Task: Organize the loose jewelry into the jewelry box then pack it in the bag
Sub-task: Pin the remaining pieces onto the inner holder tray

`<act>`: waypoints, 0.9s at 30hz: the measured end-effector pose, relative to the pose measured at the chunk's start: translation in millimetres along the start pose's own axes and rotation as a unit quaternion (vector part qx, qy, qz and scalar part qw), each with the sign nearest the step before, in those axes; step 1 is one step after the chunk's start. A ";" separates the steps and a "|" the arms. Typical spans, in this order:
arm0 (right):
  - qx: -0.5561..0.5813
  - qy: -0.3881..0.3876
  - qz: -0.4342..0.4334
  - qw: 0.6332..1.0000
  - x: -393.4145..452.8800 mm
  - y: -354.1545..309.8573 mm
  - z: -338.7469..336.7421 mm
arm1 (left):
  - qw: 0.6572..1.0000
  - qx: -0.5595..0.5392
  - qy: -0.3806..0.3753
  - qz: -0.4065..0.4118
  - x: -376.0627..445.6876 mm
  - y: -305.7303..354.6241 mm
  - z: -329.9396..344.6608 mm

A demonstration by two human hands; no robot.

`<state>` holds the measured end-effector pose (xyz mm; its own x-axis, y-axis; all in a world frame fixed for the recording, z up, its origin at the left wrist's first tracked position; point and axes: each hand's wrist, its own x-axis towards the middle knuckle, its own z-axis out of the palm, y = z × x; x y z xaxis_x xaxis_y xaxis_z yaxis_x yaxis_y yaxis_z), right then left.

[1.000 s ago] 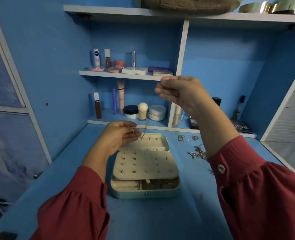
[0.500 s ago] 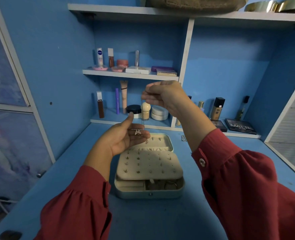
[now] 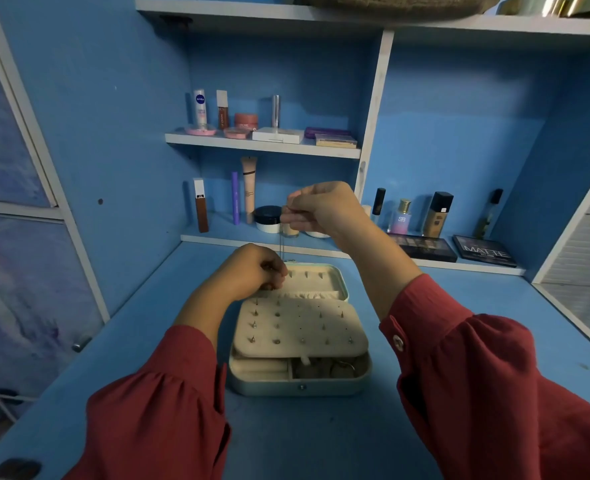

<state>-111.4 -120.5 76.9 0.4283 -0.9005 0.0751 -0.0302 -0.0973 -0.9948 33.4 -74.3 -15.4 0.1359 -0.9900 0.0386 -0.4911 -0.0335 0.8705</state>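
The left hand [image 3: 252, 271], flat and up a moment ago, now curls its grip on the chain's [image 3: 282, 242] low end at the box's [image 3: 300, 388] 11 o'clock corner. The right hand [image 3: 321, 211] pinches the top. Soon it can go in.

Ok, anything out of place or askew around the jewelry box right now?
Nothing stands out. The jewelry box sits open and level, and the necklace chain hangs straight between the right hand and left hand.

jewelry box [image 3: 300, 341] on desk [image 3: 321, 438]; shelves [image 3: 262, 147] behind
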 end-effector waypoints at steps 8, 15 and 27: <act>-0.050 0.023 0.013 0.998 -0.8 13.3 -2.6 | 0.995 0.099 -0.003 0.021 3.3 -9.1 -7.2; -0.073 0.034 0.048 0.996 -3.3 24.9 -2.3 | 0.974 0.227 0.019 0.013 6.6 -17.2 -13.0; -0.067 0.029 0.067 0.995 -3.8 34.7 2.5 | 0.988 0.146 0.047 0.009 1.4 -11.1 -11.8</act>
<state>-111.8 -119.4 41.9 0.3588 -0.9320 -0.0504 -0.2047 -0.0259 -0.9785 49.2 -73.7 -19.3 0.1972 -0.9742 0.1095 -0.7193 -0.0679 0.6914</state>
